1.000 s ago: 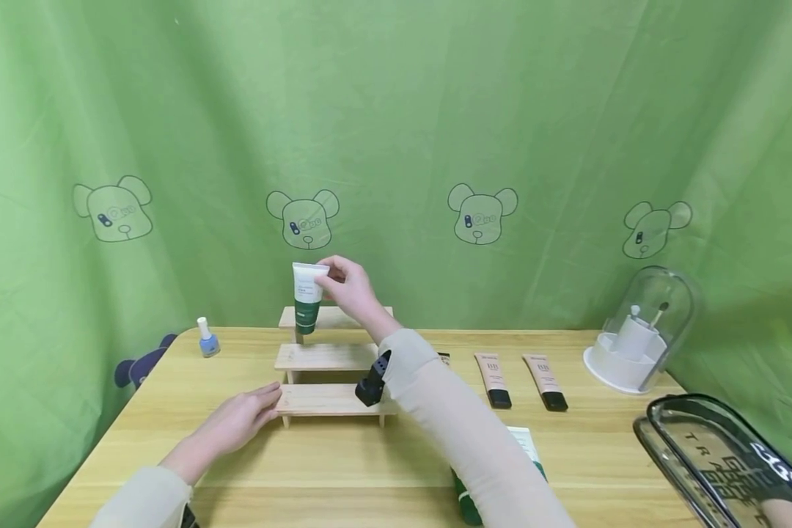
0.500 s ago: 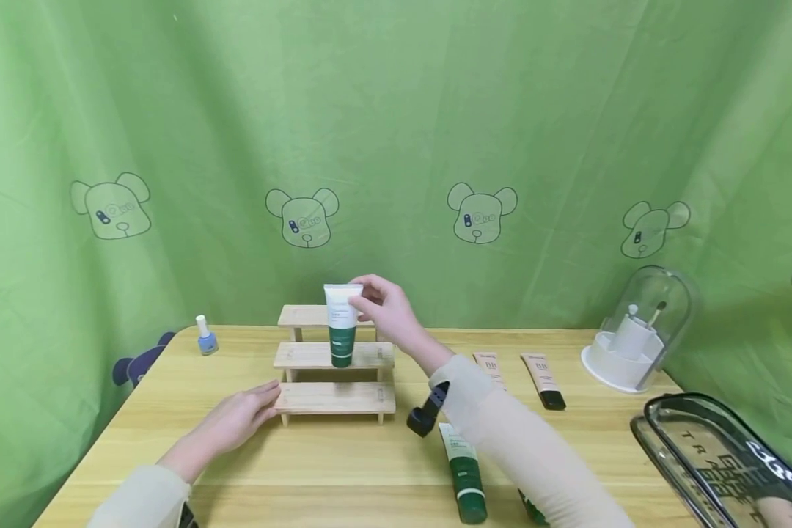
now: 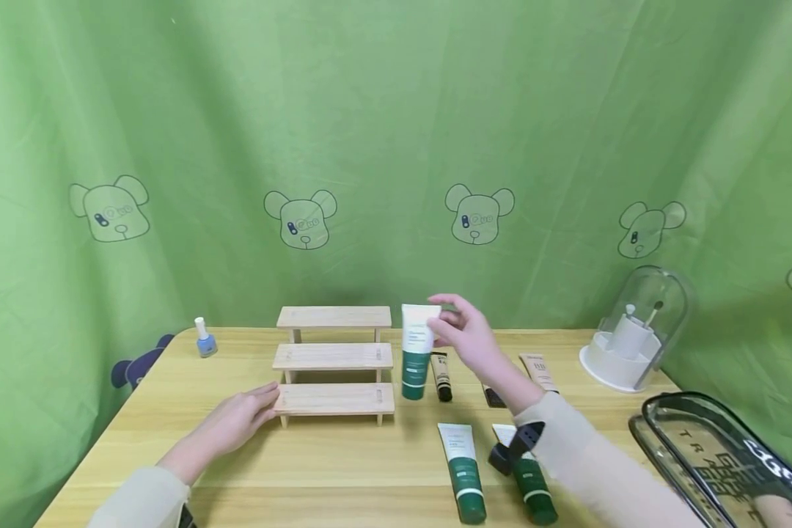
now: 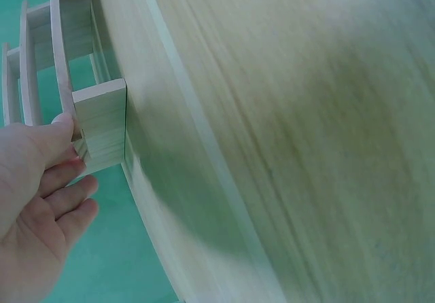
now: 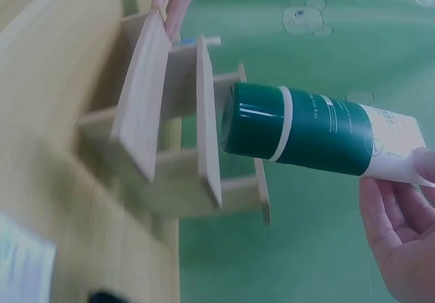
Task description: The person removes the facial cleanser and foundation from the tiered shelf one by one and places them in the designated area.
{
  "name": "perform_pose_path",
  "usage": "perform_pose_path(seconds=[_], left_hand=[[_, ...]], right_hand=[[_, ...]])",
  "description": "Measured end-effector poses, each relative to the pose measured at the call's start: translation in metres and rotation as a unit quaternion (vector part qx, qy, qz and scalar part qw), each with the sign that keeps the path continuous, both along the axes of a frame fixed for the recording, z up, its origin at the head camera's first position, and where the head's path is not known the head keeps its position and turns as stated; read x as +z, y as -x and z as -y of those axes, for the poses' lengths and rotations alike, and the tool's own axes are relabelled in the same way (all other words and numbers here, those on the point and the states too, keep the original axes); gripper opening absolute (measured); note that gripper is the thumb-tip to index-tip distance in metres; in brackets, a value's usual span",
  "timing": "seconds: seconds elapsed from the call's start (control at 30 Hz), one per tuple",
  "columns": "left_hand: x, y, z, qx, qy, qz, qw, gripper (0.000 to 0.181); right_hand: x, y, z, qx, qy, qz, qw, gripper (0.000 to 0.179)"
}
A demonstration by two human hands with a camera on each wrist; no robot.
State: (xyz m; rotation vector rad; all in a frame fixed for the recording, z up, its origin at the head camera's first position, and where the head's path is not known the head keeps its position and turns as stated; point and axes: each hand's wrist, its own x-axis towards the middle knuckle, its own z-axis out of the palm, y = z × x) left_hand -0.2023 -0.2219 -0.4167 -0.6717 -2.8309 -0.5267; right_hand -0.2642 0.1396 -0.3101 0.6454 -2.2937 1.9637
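In the head view my right hand [image 3: 465, 334] pinches a white-and-green squeeze tube [image 3: 414, 367] near its flat white end. The tube hangs upright, green cap down, just right of a three-step wooden display stand [image 3: 335, 396]. The right wrist view shows the thumb and fingers of that hand at the white end, with the green cap [image 5: 258, 119] towards the stand. My left hand [image 3: 237, 422] grips the left end of the stand's lowest step. Up close in the left wrist view, its thumb [image 4: 62, 126] lies against the board's edge, with the other fingers curled below. All three steps are bare.
Two similar tubes lie at the front, one left [image 3: 463, 469] and one right [image 3: 534, 491]. Behind them are a small beige tube [image 3: 441, 378] and pink BB tubes [image 3: 537, 370]. Blue nail polish [image 3: 207, 345], a clear-domed white holder [image 3: 617, 359] and a transparent black-edged pouch [image 3: 719, 447] stand around.
My right hand has carried the tube from above the top step, down and rightwards past the stand's right side. The left hand stays at the lowest step.
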Motion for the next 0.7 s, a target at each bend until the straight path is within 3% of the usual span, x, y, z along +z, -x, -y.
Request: perform_pose_path(seconds=[0.5,0.7], left_hand=[[-0.001,-0.001,0.001,-0.006,-0.001,-0.017,0.9998,0.038],[0.000,-0.002,0.000,-0.010,0.000,-0.018,0.9998,0.038]], right_hand=[[-0.024,-0.021,-0.104,-0.078,-0.046,-0.005,0.9959,0.031],[-0.033,-0.030,-0.140,-0.106,-0.072,0.017,0.9916,0.033]])
